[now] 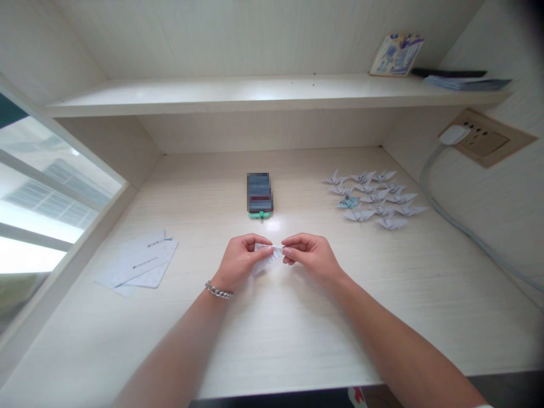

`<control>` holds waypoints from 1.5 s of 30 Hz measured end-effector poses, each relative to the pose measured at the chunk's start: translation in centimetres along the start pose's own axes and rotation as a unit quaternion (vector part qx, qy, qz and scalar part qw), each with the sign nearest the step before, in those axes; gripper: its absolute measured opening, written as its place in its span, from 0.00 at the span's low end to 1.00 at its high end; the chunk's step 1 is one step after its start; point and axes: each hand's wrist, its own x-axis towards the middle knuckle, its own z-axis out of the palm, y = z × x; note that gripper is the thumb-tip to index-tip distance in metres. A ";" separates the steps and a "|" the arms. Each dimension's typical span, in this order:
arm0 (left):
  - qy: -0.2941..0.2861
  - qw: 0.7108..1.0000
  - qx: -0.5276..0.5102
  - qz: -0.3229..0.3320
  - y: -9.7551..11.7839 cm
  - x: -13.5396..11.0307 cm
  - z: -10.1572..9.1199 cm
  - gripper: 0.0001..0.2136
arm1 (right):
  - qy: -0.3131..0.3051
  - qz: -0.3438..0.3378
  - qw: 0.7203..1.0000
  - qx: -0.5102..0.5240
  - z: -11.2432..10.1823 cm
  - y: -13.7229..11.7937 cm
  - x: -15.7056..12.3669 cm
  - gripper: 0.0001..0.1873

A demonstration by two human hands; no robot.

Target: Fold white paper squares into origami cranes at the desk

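Note:
A small folded piece of printed white paper (264,264) is held between my two hands, above the middle of the desk. My left hand (243,258), with a chain bracelet (219,290) at the wrist, pinches its left part between thumb and fingers. At the paper's right end, the thumb and fingertips of my right hand (312,255) are pinched together on the edge. My fingers cover part of the paper, so its full shape is hidden. Several folded paper cranes (374,196), one of them a blue crane (348,202), stand in rows at the back right.
A phone (259,192) with a green piece at its near end lies beyond my hands. Loose paper sheets (144,263) overlap at the left. A shelf (238,96) spans the back. A grey cable (463,226) runs down the right side from a wall socket (487,139).

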 end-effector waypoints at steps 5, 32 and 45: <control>0.008 0.999 -0.032 -0.029 -0.3 0.3 -0.4 0.15 | 0.011 0.017 0.999 0.046 -0.8 0.1 0.4 0.16; -0.008 0.996 -0.059 -0.068 -0.1 0.0 0.2 0.14 | -0.063 0.036 0.991 -0.117 0.0 0.6 0.0 0.14; -0.009 0.995 -0.053 -0.088 -0.1 0.0 0.5 0.13 | -0.074 0.007 0.986 -0.150 0.1 0.9 0.1 0.11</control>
